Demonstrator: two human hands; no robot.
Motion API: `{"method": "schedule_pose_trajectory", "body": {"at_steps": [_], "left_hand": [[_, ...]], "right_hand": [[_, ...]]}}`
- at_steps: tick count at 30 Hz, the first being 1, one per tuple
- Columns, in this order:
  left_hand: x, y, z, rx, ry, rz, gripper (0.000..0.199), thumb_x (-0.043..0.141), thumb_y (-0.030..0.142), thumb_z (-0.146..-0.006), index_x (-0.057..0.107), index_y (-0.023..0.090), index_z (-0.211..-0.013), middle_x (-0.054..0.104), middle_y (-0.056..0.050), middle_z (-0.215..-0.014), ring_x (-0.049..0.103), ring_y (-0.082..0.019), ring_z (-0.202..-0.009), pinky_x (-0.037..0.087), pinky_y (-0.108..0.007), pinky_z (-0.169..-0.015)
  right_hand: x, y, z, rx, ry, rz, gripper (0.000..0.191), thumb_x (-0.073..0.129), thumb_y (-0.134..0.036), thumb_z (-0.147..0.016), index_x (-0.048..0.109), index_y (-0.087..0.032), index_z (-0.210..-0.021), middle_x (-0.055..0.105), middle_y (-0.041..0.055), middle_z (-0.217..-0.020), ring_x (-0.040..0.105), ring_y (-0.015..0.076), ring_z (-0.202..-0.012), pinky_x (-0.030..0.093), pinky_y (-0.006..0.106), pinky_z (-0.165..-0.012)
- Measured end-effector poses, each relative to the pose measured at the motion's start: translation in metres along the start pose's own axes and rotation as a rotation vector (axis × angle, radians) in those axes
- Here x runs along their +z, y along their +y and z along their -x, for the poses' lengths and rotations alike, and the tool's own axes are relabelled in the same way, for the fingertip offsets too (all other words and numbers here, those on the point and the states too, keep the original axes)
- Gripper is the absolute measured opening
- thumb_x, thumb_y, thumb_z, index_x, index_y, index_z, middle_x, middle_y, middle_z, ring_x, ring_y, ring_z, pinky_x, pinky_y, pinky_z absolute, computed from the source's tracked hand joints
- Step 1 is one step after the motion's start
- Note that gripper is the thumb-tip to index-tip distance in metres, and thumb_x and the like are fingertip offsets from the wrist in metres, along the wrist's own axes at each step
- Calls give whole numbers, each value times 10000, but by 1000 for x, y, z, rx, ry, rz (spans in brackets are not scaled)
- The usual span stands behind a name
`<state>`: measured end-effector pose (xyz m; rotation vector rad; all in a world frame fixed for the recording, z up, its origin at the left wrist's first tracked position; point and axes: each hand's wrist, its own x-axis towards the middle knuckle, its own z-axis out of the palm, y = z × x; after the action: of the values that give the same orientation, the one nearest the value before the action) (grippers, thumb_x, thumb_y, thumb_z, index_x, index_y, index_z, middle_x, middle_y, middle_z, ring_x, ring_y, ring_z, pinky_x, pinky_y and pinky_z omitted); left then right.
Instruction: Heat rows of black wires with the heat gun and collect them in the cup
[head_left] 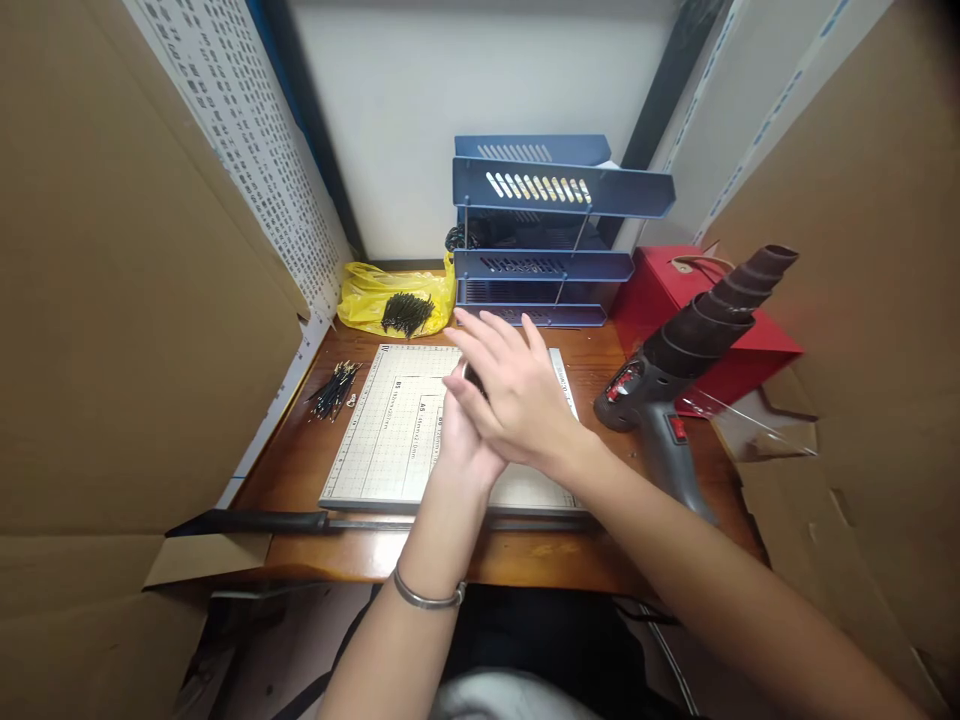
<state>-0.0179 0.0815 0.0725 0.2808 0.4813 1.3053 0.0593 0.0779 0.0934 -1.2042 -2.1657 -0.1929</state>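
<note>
Over the cutting board of a paper trimmer (367, 450), my two hands are pressed together. My right hand (517, 395) lies across my left palm with its fingers stretched out and apart. My left hand (457, 430), a metal bangle (427, 600) on its wrist, is underneath, and most of its fingers are hidden. A small dark thing with a pale rim (472, 376) shows in the gap between the hands; its kind cannot be made out. The trimmer's blade arm with black handle (277, 521) lies along the board's front edge.
Thin black pieces with pale tips (334, 390) lie left of the board. Behind are a yellow plastic bag (360, 295) with a dark bundle (407, 313) on it and a blue tiered tray (540, 265). A heat gun (667, 385) and red box (757, 345) stand right. Cardboard (135, 260) walls the sides.
</note>
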Motion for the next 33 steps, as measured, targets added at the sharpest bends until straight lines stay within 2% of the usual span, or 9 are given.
{"method": "schedule_pose_trajectory", "body": {"at_steps": [5, 10, 13, 17, 20, 22, 25, 29, 33], "left_hand": [[-4, 3, -2, -122, 72, 107, 361, 389, 324, -1070, 699, 140, -1089, 748, -86, -1064, 652, -231, -1236, 523, -338, -1066], [-6, -7, 4, 23, -49, 96, 329, 396, 323, -1072, 675, 270, -1237, 718, -13, -1231, 614, -206, -1301, 522, -342, -1069], [-8, -1, 4, -48, -7, 71, 330, 401, 324, -1073, 684, 229, -1212, 728, -30, -1190, 666, -182, -1200, 548, -283, -1001], [-5, 15, 2, -170, 152, 55, 322, 423, 317, -1059, 697, 156, -1007, 738, -57, -915, 719, -166, -865, 591, -272, -827], [-1, 19, 2, -220, 166, 59, 319, 433, 342, -1056, 670, 162, -941, 724, -56, -844, 710, -176, -771, 603, -315, -767], [0, 19, 3, -253, 143, 56, 313, 425, 363, -1063, 663, 169, -1003, 727, -63, -874, 714, -179, -767, 609, -329, -764], [-7, 18, 6, -310, 78, 10, 474, 357, 527, -1067, 620, 152, -1188, 725, -132, -1030, 746, -239, -839, 625, -375, -758], [-28, 20, 23, -257, 93, -159, 534, 363, 587, -1045, 472, 202, -1399, 592, -190, -1398, 763, -315, -929, 636, -427, -719], [-50, 24, 45, -200, 32, -304, 350, 487, 427, -1036, 594, 161, -1238, 576, -179, -1448, 741, -200, -795, 620, -349, -714]], "right_hand": [[-21, 5, 12, 23, 216, -124, 539, 260, -449, -1083, 571, -150, -1407, 574, 122, -1497, 491, 249, -1417, 340, 498, -1215], [-1, 3, 14, -36, -55, 64, 529, 303, -451, -1079, 488, -203, -1508, 409, 78, -1628, 319, 335, -1522, 169, 680, -1228], [0, 5, 15, 4, -56, 21, 517, 322, -440, -1076, 498, -199, -1497, 418, 86, -1623, 342, 321, -1510, 180, 664, -1229], [-21, 19, 13, 190, 51, -175, 478, 440, -420, -1028, 600, -156, -1393, 635, 124, -1415, 594, 266, -1261, 449, 437, -1085], [-36, 31, 6, 328, -200, -148, 451, 539, -408, -960, 647, -206, -1350, 764, 76, -1044, 683, 249, -918, 498, 370, -845], [-41, 38, -2, 332, -367, -142, 355, 501, -335, -957, 713, -242, -1227, 755, 33, -888, 661, 213, -801, 456, 317, -760], [-41, 47, -15, 314, -452, -209, 322, 431, -226, -940, 749, -204, -894, 740, 29, -821, 635, 171, -752, 403, 262, -692], [-28, 71, -38, 531, -397, -339, 263, 514, -185, -881, 681, -175, -677, 651, 19, -569, 617, 162, -622, 400, 254, -660], [3, 106, -62, 715, -271, -381, 253, 523, -144, -886, 677, -155, -685, 641, 38, -547, 618, 159, -598, 447, 256, -672]]}}
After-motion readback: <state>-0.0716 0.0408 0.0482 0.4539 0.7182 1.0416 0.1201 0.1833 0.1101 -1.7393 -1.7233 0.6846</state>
